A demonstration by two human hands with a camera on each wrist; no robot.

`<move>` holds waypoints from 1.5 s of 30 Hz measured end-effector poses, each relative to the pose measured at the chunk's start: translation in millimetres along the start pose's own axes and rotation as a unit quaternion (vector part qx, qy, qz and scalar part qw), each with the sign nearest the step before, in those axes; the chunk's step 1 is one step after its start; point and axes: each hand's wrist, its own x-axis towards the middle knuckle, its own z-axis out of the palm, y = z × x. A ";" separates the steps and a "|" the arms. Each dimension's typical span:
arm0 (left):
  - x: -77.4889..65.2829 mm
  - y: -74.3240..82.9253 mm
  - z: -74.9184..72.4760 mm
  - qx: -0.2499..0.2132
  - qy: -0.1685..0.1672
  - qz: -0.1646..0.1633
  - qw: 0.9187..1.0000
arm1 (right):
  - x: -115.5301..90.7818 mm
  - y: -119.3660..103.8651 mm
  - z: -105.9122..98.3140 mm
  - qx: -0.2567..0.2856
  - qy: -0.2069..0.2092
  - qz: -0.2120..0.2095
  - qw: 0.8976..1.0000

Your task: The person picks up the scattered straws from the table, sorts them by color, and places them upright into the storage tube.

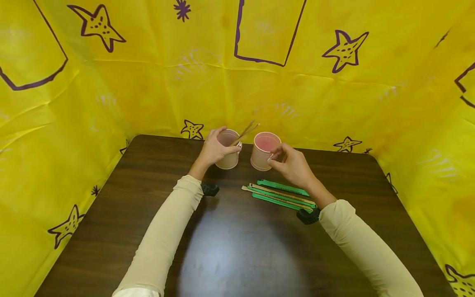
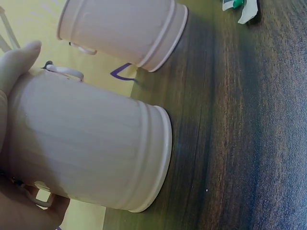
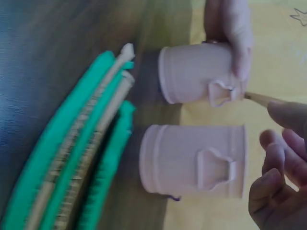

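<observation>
Two small pale pink buckets with side handles stand upright near the back of the table. My left hand (image 1: pixel 214 149) grips the left bucket (image 1: pixel 227 162) around its upper part, thumb by the rim. Thin tan sticks (image 1: pixel 245 133) lean out of that bucket to the right. Beside the rim and handle of the right bucket (image 1: pixel 260 160), my right hand (image 1: pixel 293 165) hovers with loosely bent fingers (image 3: pixel 273 160). Nothing shows between its thumb and fingers, and the right wrist view shows a small gap to the bucket.
Several long, narrow green and tan wrapped sticks (image 1: pixel 282 196) lie in front of the right bucket, below my right hand. The dark wooden table (image 1: pixel 148 181) meets yellow cloth walls (image 1: pixel 208 90) at its back and sides. Dark wrist devices (image 1: pixel 308 215) sit under both forearms.
</observation>
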 end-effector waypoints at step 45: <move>0.4 -1.3 0.6 -0.002 -0.004 -0.003 1.000 | -47.4 55.6 24.2 -0.090 -0.234 0.012 0.968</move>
